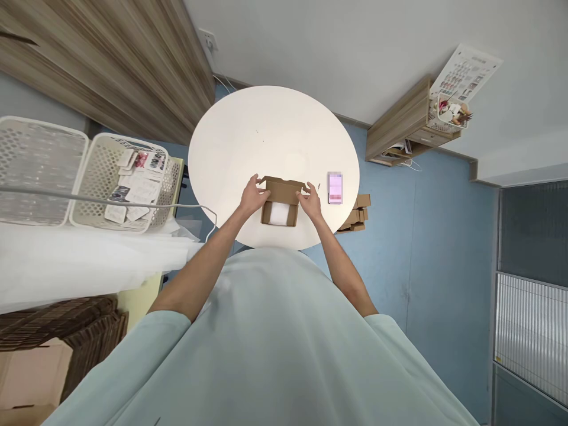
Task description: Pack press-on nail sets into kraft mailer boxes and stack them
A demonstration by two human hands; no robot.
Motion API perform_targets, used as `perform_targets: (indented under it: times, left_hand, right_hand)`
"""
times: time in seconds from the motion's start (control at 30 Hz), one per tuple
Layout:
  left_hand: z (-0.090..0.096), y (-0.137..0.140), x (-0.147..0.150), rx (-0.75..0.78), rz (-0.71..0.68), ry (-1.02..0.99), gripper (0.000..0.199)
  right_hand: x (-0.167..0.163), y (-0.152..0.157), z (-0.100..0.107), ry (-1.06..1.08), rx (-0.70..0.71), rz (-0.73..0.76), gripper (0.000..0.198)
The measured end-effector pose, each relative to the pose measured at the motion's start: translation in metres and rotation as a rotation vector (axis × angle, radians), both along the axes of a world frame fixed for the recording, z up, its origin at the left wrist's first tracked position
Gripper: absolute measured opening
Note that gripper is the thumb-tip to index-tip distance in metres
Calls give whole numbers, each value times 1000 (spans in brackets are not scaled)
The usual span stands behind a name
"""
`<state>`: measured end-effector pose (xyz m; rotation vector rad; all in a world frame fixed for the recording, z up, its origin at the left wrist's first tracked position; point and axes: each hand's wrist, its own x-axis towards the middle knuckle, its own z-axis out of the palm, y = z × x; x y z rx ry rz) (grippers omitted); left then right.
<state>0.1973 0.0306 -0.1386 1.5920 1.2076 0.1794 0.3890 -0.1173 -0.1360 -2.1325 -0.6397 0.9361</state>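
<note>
A small brown cardboard box (283, 190) sits on the round white table (266, 130) near its front edge. Its lid flap is raised, and a white item (279, 213) lies inside. My left hand (254, 196) grips the left end of the lid between thumb and fingers. At the lid's right end, my right hand (310, 202) has a similar hold, thumb on the near face and fingers behind. Part of each side flap is hidden by my fingers.
A phone (335, 188) with a pink screen lies on the table's right. Folded brown boxes (358, 214) are stacked low beside the table. At left stand a white basket (95, 177) of cards and packets, white wrapping sheets (89, 257) and flat cardboard (35, 367).
</note>
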Motion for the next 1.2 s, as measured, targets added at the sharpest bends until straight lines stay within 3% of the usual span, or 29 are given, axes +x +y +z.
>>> perform_targets:
  times: [0.2, 0.43, 0.6, 0.8, 0.93, 1.2]
  left_hand:
    - [-2, 3, 6, 6, -25, -66, 79]
    - [-12, -31, -7, 33, 7, -79, 70]
    - [-21, -60, -25, 57, -77, -3, 65]
    - [-26, -80, -48, 118, -155, 86, 77]
    - [-22, -83, -54, 194, -179, 84, 73]
    - [-15, -86, -52, 200, -248, 189, 55]
  right_hand:
    - [5, 2, 4, -2, 99, 33, 60]
    - [-14, -30, 0, -3, 87, 36, 60]
    - [-34, -62, -10, -66, 18, 115, 59]
    - [-48, -88, -15, -129, -83, 160, 68]
    - [-50, -94, -11, -159, -90, 170, 66]
    - [-50, -91, -6, -158, -153, 211, 52]
